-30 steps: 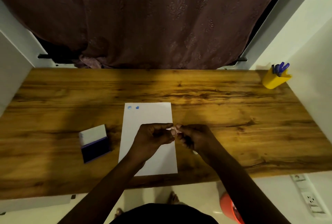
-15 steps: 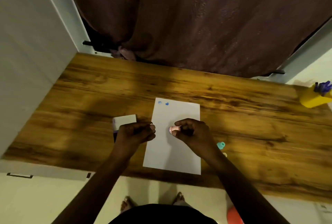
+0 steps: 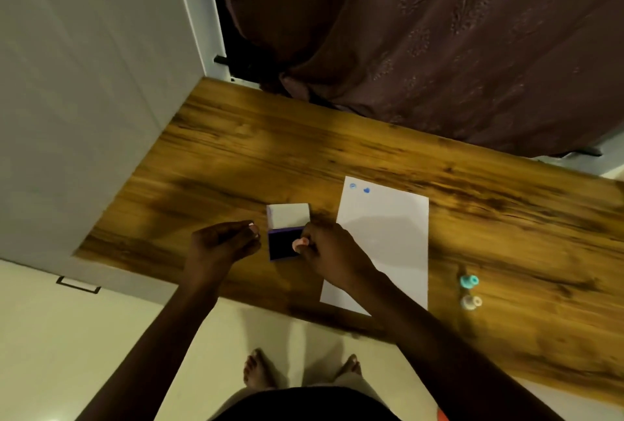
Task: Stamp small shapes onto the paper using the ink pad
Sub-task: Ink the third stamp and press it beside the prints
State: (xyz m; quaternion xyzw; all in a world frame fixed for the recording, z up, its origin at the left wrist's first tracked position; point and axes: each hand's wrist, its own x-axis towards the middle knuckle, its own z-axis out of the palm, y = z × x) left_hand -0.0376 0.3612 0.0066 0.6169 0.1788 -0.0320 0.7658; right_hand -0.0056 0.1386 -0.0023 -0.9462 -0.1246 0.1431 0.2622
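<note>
A small pink stamp (image 3: 299,244) is pinched in the fingertips of the right hand (image 3: 332,253) and is held over the dark pad of the open ink pad (image 3: 283,245), just left of the frame's centre. Whether the stamp face is touching the ink cannot be told. The left hand (image 3: 221,245) is loosely curled just left of the ink pad, apart from it; something small and pale shows at its fingertips, but whether anything is gripped cannot be told.

The stamp is judged to be light, rigid plastic, best taken by its narrow stem between thumb and forefinger, as is done here, so that the face is kept flat. The ink pad is also judged light and likely to slide on the smooth surface (image 3: 236,157) under a press, so steadying it at its side edge would be sensible. The paper (image 3: 388,235), right of centre, is thin and floppy and could shift or smear if dragged.

Counted: 1 ink pad with its white lid (image 3: 288,214) folded back, 1 sheet of paper, 2 blue prints (image 3: 360,188) at the sheet's upper left corner, 1 stamp in hand, and 2 further stamps lying at the right of the frame, a teal one (image 3: 469,280) and a pale one (image 3: 471,302).
</note>
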